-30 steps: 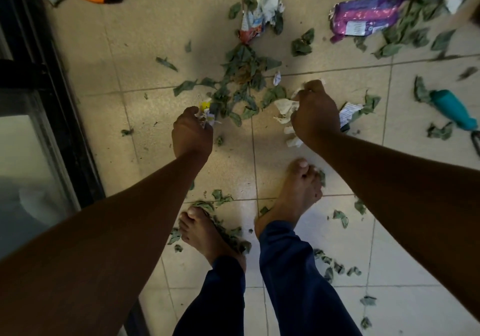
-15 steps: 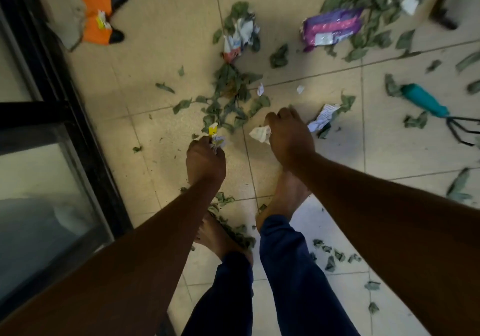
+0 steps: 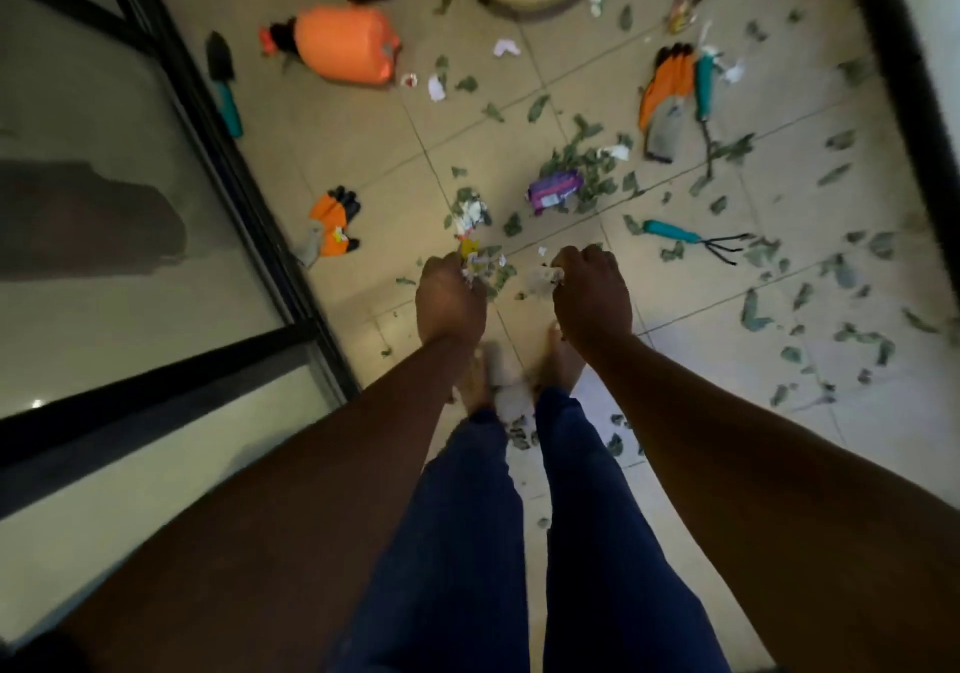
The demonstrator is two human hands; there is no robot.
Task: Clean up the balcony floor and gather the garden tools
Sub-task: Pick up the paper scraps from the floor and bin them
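beige tiles (image 3: 332,152) stretched between a dark-framed glass door (image 3: 156,277) on the left and a dark rail (image 3: 904,79) on the right, strewn with green leaves (image 3: 582,163) and paper bits. the left hand (image 3: 449,300) was closed around a wad of crumpled scraps (image 3: 475,261), some yellow, and the right hand (image 3: 592,293) was closed on a pale crumpled paper (image 3: 545,274); both fists hung side by side above the feet.

just ahead of the fists lay a purple wrapper (image 3: 553,191), and off to the right of the right fist a teal-handled hand rake (image 3: 691,238). farther ahead and right lay an orange glove (image 3: 667,90) beside a second teal-handled tool (image 3: 704,85). ahead and left of the left fist lay another orange glove (image 3: 332,220), and beyond it an orange sprayer (image 3: 345,43) and a teal trowel (image 3: 226,85) close to the door frame.

the scraps and leaves looked feather-light and soft, likely to slip from full fists. the tools looked stiff and light, best taken by the teal handles, away from the rake's prongs. open floor seemed widest to the right; the trowel sat tight against the frame, leaving little room there.
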